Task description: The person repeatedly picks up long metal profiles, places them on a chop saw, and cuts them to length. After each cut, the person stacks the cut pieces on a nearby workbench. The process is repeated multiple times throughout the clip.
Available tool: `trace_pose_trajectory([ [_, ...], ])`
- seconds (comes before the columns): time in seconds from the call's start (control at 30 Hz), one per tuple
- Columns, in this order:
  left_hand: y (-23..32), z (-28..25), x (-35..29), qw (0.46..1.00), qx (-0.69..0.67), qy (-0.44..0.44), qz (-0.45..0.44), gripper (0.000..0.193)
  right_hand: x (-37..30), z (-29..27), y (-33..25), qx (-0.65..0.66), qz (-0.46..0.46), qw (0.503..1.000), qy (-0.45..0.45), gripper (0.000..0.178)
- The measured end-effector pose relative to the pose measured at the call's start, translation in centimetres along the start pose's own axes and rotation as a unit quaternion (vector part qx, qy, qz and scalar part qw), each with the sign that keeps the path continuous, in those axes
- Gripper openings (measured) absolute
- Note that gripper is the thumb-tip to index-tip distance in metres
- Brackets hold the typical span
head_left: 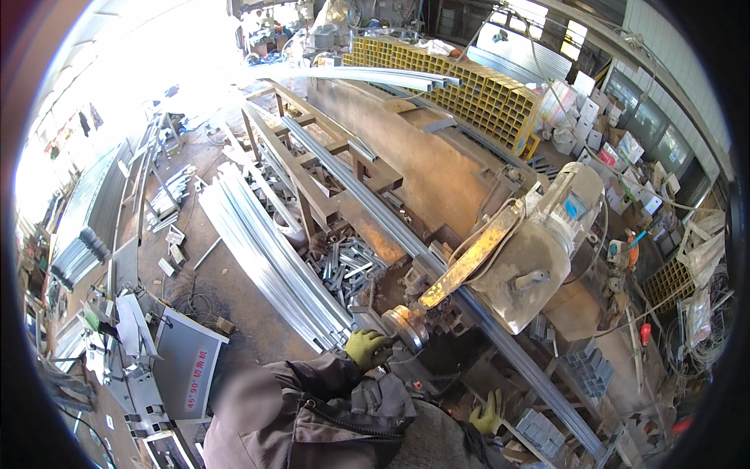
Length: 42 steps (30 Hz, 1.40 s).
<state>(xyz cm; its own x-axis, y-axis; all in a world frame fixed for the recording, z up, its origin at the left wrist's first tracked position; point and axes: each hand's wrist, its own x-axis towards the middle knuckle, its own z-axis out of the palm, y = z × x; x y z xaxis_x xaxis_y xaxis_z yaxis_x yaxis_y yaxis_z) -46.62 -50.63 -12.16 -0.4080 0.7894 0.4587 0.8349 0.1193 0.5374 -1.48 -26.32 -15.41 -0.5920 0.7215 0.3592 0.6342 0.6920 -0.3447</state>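
My left hand (367, 349), in a yellow-green work glove, is beside a rusty round wheel (406, 327) on the cut-off saw. Its fingers are curled, and what lies in them is hidden. My right hand (487, 414), gloved alike, is lower right with fingers apart and nothing in them, left of the long steel tubes (539, 375). These grey tubes run diagonally through the saw's bed. Above them sits the saw's dusty housing (519, 285), with a yellow guard arm (473, 254) and a motor (574, 195).
Shiny long profiles (269, 258) lie left of the saw, by a heap of short offcuts (348, 262). Short cut tubes are stacked (586, 367) at right. A grey machine panel (187, 363) stands at left. Yellow square tubes (437, 82) and boxes (594, 117) are behind.
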Motion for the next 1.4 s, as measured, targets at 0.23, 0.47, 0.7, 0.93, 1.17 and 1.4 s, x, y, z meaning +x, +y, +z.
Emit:
trace_pose_trajectory([
  [0.23, -0.6, 0.7, -0.1, 1.000, 0.013, -0.003, 0.008, 0.042, 0.1, -0.9, -1.1, 0.005, 0.008, 1.000, 0.007, 0.057],
  [0.47, 0.2, -0.1, 0.2, 1.000, 0.016, 0.002, 0.001, 0.037, 0.5, -0.4, -0.6, -0.009, 0.029, 0.999, -0.028, 0.059],
  [0.7, 0.2, -0.2, 0.2, 1.000, -0.007, -0.004, -0.007, 0.027, 0.0, -0.5, -0.1, -0.010, -0.002, 1.000, -0.012, 0.062],
  [0.93, -0.4, 0.5, -0.2, 1.000, 0.003, -0.015, -0.015, 0.042, 0.2, -0.4, -0.1, -0.017, -0.007, 1.000, -0.002, 0.062],
  [1.17, -1.1, 1.2, -0.5, 1.000, 0.003, 0.001, -0.001, 0.041, 0.1, -0.6, -0.6, -0.008, 0.021, 1.000, -0.009, 0.061],
  [1.4, -1.0, 1.3, -0.5, 1.000, 0.006, 0.013, 0.002, 0.039, 0.0, -0.5, -0.5, 0.006, 0.031, 0.999, -0.030, 0.064],
])
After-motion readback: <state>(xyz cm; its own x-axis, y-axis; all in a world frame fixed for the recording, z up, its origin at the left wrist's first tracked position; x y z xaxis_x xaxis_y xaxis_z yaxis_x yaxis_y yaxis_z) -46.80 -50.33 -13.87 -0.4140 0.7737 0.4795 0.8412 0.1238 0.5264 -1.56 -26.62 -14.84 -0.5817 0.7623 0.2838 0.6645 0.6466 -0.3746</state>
